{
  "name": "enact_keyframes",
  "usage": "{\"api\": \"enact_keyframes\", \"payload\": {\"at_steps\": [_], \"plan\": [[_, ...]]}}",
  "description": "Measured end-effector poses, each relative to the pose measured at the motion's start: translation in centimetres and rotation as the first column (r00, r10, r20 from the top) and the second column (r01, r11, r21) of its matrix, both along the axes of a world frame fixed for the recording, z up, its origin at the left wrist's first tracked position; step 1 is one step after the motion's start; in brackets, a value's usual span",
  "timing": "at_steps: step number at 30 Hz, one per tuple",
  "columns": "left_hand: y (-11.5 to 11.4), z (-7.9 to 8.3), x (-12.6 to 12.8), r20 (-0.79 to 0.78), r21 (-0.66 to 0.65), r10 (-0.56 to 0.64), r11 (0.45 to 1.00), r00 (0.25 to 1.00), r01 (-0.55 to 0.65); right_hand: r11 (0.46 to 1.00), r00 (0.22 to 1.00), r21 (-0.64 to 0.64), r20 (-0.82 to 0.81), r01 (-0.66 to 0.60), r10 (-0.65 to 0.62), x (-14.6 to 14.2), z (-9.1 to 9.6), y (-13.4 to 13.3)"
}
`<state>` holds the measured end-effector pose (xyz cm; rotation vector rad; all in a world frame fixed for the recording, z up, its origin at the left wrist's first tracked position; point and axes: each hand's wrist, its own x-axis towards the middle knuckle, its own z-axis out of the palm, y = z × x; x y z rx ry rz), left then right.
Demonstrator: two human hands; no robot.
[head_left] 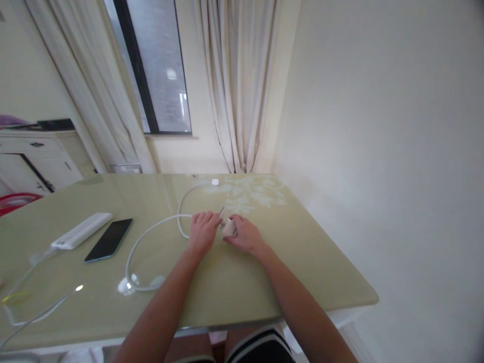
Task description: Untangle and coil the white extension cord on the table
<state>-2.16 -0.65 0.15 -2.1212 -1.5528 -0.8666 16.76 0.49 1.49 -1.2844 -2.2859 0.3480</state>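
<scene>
From here I see the right hand gripping a white plug block above the bench. Just beside it, the left hand pinches a thin gray thing.

Beyond the left hand, a dark-framed glass window catches bright reflections between draped cream fabric curtains. Right of the right hand rises a plain, softly lit off-white wall. Far left of both, a white panelled cabinet stands past the glossy pale-olive table.
</scene>
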Motion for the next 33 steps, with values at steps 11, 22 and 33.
{"api": "enact_keyframes", "payload": {"at_steps": [11, 22, 33], "plan": [[-1.6, 0.7, 1.0, 0.047, -0.012, -0.328, 0.944, 0.944, 0.328, 0.977, 0.624, -0.158, -0.78, -0.146, -0.032, -2.1, -1.6, 0.9], [-2.1, 1.4, -0.5, 0.04, -0.163, -0.204, 0.965, 0.978, 0.208, 0.754, 0.337, -0.431, -0.896, -0.496, -0.29, -1.8, -1.8, 0.8], [-1.3, 1.2, -1.3, 0.174, -0.029, 0.143, 0.99, 0.974, -0.14, 0.932, -0.039, -0.361, -0.931, -0.04, -0.363, 3.1, -0.1, 3.5]]}}
